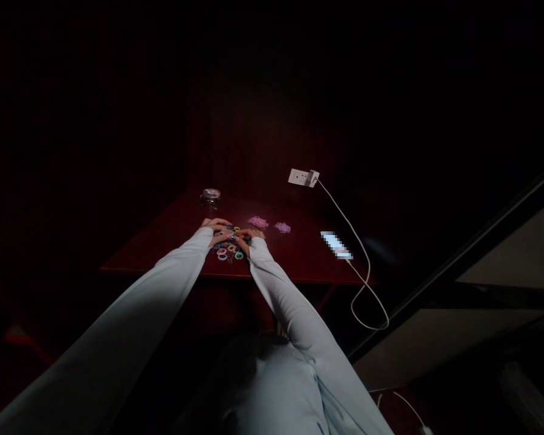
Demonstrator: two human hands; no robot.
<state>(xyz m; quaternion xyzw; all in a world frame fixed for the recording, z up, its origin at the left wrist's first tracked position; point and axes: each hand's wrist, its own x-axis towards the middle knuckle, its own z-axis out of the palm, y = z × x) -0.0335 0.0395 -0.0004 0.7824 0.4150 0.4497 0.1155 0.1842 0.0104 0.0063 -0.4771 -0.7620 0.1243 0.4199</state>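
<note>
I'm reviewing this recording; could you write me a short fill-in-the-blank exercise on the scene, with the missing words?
1. The left hand and right hand are at a pile of multicoloured ring-shaped bands on the dark red table.
Beyond the right hand lie ____ smaller piles, one pink and one purple.
2. A white cable links the white wall socket to a lit ____.
3. The round lidded jar stands on the person's ____ side.

Missing words: two; phone; left.

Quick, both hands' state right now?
Left hand: spread over the pile of colored bands; grip can't be told.
Right hand: on the same pile, fingers partly bent; grip can't be told.
</note>
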